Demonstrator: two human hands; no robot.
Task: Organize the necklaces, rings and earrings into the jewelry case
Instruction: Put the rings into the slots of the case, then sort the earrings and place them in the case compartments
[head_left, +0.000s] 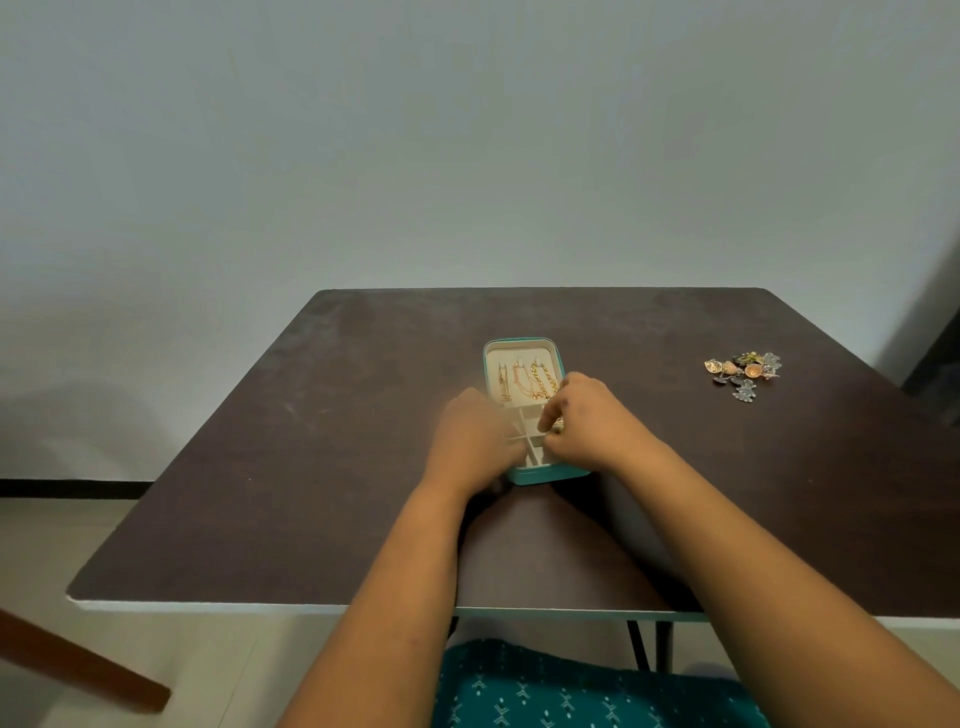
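From the head view, the teal jewelry case (524, 475) lies open near the middle of the dark table (260, 467), its lid laid flat on the far side so both halves can be reached from above. Three gold necklaces (527, 383) hang in the lid from its pegs, side by side and apart, probably so the chains do not tangle. The near half is split into small pale compartments, which suit rings and earrings. The right hand (584, 421) sits over the right-hand compartments, its grip closed in a pinch on a small gold piece (557, 423), too small to name, likely being seated in a slot. The left hand (470, 439) rests against the case's left side, seemingly to steady it; it is blurred, so I cannot tell how its grip stands. A heap of loose jewelry (744, 373), apparently earrings, waits well apart at the far right of the table, within the right hand's reach.
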